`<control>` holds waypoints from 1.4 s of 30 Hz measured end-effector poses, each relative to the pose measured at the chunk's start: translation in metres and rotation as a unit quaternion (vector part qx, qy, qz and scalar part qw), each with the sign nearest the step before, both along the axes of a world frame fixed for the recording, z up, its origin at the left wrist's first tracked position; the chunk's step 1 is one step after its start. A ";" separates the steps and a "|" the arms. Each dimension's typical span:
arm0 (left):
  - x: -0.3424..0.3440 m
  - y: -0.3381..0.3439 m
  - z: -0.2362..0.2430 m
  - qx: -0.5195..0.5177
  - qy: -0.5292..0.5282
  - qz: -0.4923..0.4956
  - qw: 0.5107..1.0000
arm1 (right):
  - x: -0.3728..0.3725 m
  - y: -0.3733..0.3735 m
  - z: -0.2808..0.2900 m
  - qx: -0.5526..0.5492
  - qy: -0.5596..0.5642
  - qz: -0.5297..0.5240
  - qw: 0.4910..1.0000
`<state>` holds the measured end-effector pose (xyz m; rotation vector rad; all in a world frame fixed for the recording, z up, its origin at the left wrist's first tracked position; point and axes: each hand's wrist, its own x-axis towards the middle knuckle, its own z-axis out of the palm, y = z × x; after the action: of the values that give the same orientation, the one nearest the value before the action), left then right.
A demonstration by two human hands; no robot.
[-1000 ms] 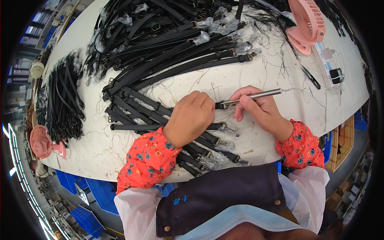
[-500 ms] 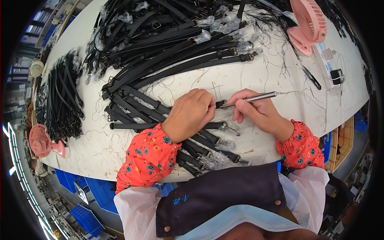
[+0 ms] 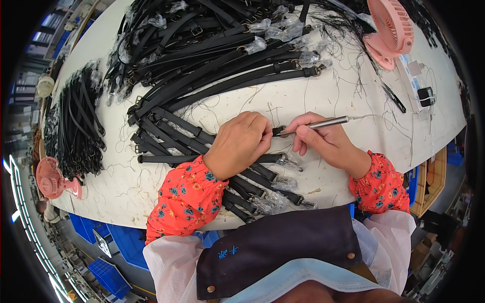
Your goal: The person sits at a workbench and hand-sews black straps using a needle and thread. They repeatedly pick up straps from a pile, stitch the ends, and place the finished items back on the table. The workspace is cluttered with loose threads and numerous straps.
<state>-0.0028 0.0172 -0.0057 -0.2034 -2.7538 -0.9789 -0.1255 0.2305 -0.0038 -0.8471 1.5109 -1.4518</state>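
Head view: person at near edge of bench (image 3: 121, 199), both hands over mid-bench, a bit R of centre. L hand (image 3: 238, 139) curled, knuckles up, pinching a blk strap (image 3: 277, 132) near its buckle end, w/ only that short end showing past the fingers; exact fingertip contact hidden. R hand (image 3: 327, 140) pinching a slim silver pen-shaped tool (image 3: 329, 122) betw. thumb & fingers, other fingers bent under; narrow end aimed at the buckle, can't tell if touching. Thin pale cord (image 3: 369, 116) runs off tool's back end twd R edge.

Below & L of hands, twd near edge: crossed blk straps (image 3: 174, 159), clear wrap on some buckle ends. Far edge, centre-L: big heap of same (image 3: 202, 55). L edge: upright-looking bundle (image 3: 78, 129), pink fan (image 3: 49, 178) just below it. Far R corner: second pink fan (image 3: 389, 30), wht power strip (image 3: 410, 83) nr. R edge, blk-handled cutter (image 3: 395, 99) beside it.
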 end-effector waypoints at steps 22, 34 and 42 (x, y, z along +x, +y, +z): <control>0.031 -0.052 -0.007 0.383 -0.065 0.147 0.910 | -0.001 -0.001 0.002 -0.048 0.154 0.018 0.987; 0.033 -0.059 -0.002 0.635 -0.085 0.123 0.758 | 0.019 -0.037 0.017 -0.164 0.292 0.082 0.938; 0.032 -0.062 -0.004 0.672 -0.037 0.100 0.733 | 0.021 -0.053 -0.001 -0.157 0.262 0.087 0.948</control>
<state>0.0291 -0.0449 -0.0094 0.3695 -1.3778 -2.5201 -0.1045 0.1780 -0.0047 -1.6217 1.5421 -1.4201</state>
